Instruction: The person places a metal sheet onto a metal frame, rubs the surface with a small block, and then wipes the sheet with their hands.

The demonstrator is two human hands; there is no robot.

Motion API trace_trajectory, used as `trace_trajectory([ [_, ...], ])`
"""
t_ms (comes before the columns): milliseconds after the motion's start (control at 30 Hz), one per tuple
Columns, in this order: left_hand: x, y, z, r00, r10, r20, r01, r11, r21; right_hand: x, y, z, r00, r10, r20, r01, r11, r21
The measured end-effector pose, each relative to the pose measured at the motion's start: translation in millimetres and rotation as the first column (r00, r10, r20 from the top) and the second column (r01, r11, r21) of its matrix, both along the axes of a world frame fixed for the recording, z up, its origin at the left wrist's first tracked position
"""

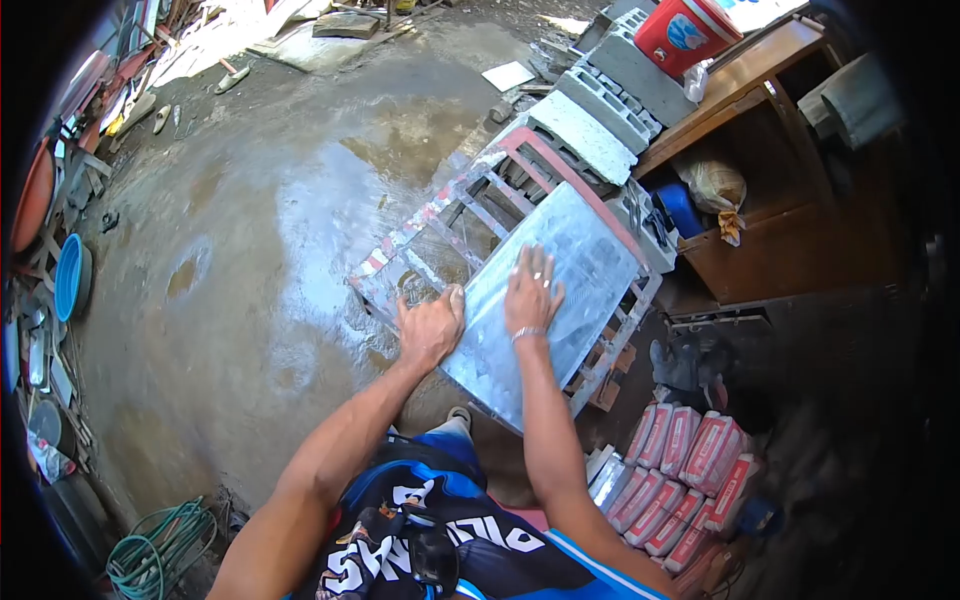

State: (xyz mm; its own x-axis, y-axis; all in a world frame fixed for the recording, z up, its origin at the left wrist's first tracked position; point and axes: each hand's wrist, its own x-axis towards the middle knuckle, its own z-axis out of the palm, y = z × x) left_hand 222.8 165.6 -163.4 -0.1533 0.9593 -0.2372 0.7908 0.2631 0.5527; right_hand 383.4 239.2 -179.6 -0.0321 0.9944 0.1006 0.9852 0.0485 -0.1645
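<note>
A flat grey rectangular slab (590,235), wet-looking and streaked, lies tilted on a paint-worn metal frame (440,205). My right hand (532,292) rests flat on the slab's upper face, fingers stretched out, with a ring and a wristband showing. At the slab's left edge my left hand (430,328) is closed, its fingers curled and the thumb along the edge. The undersides of its fingers are hidden. Bare bars of the frame show on both sides of the slab.
Hollow blocks (605,105) and a red cooler (685,35) stand beyond the frame. A wooden cabinet (790,250) is at the right, above stacked red-and-white packs (680,460). Wet concrete floor (240,250) spreads left, with a blue basin (72,277) and a coiled green hose (160,550).
</note>
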Motion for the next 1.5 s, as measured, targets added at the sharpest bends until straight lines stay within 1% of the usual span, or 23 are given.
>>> trace_trajectory([
  [33,0,1,0,0.999,0.002,0.038,-0.002,1.000,0.012,5,34,-1,0.999,-0.050,-0.014,0.050,0.998,0.044],
  [100,-1,3,-3,0.999,0.000,0.051,-0.001,1.000,0.023,8,87,1,0.994,-0.109,0.001,0.109,0.994,0.026],
  [200,-3,1,-10,0.996,-0.003,0.087,0.000,0.999,0.044,1,70,-11,0.996,-0.085,-0.034,0.087,0.992,0.090],
  [267,-5,2,-12,0.993,-0.008,0.116,0.000,0.998,0.066,-21,2,-10,1.000,-0.017,0.011,0.016,0.995,0.100],
  [367,-4,2,-13,0.991,0.012,0.135,-0.018,0.999,0.044,-40,-106,-1,0.996,0.091,-0.014,-0.091,0.996,-0.002],
  [400,-5,3,-9,0.988,0.006,0.157,-0.012,0.999,0.039,-37,-117,5,0.995,0.099,-0.007,-0.099,0.995,-0.006],
  [467,-5,4,-6,0.984,0.003,0.180,-0.009,0.999,0.037,-30,-126,13,0.995,0.091,-0.044,-0.096,0.985,-0.143],
  [500,-5,4,-7,0.985,-0.001,0.175,-0.007,0.999,0.046,-27,-112,10,0.997,0.062,-0.044,-0.068,0.989,-0.131],
  [567,-8,4,-8,0.986,-0.011,0.164,0.002,0.998,0.056,-20,-62,-3,1.000,0.007,-0.005,-0.006,1.000,0.011],
  [667,-7,5,-6,0.984,-0.030,0.173,0.029,1.000,0.011,-9,27,-1,0.997,-0.076,-0.018,0.076,0.997,0.010],
  [700,-9,5,-3,0.981,-0.017,0.193,0.020,1.000,-0.010,-9,42,1,0.997,-0.081,-0.004,0.081,0.997,0.010],
  [800,-14,7,0,0.974,-0.001,0.228,0.020,0.996,-0.082,-16,31,-4,0.996,-0.085,-0.036,0.087,0.995,0.039],
  [867,-17,13,-16,0.947,-0.045,0.317,0.067,0.996,-0.061,-35,-28,-5,0.999,-0.018,-0.042,0.020,0.998,0.052],
  [900,-17,15,-24,0.946,-0.044,0.321,0.066,0.996,-0.059,-44,-62,-3,0.999,0.027,-0.038,-0.026,0.999,0.048],
  [967,-16,18,-38,0.930,-0.054,0.364,0.082,0.995,-0.061,-51,-116,0,0.995,0.099,-0.029,-0.100,0.994,-0.031],
  [1067,-18,19,-28,0.923,-0.074,0.377,0.113,0.990,-0.081,-36,-102,9,0.995,0.103,-0.006,-0.103,0.991,-0.090],
  [1200,-17,18,-13,0.937,-0.073,0.342,0.118,0.987,-0.113,-12,19,0,0.998,-0.060,-0.036,0.060,0.998,-0.005],
  [1233,-17,17,-13,0.936,-0.057,0.346,0.098,0.990,-0.102,-11,40,-1,0.996,-0.087,-0.009,0.087,0.996,-0.009],
  [1267,-18,16,-12,0.936,-0.037,0.351,0.074,0.993,-0.092,-12,38,-2,0.996,-0.088,-0.016,0.088,0.996,-0.009],
  [1333,-18,14,-12,0.943,-0.049,0.330,0.082,0.993,-0.089,-19,22,-4,0.999,-0.024,-0.046,0.025,0.999,0.033],
  [1400,-21,17,-15,0.945,-0.052,0.322,0.081,0.994,-0.078,-32,-34,-14,0.999,0.050,-0.007,-0.049,0.996,0.077],
  [1467,-19,18,-22,0.921,-0.025,0.390,0.057,0.996,-0.071,-42,-93,-5,0.995,0.102,-0.004,-0.102,0.994,-0.033],
  [1500,-20,16,-7,0.922,-0.024,0.388,0.070,0.992,-0.105,-42,-113,-2,0.992,0.123,-0.017,-0.124,0.991,-0.059],
])
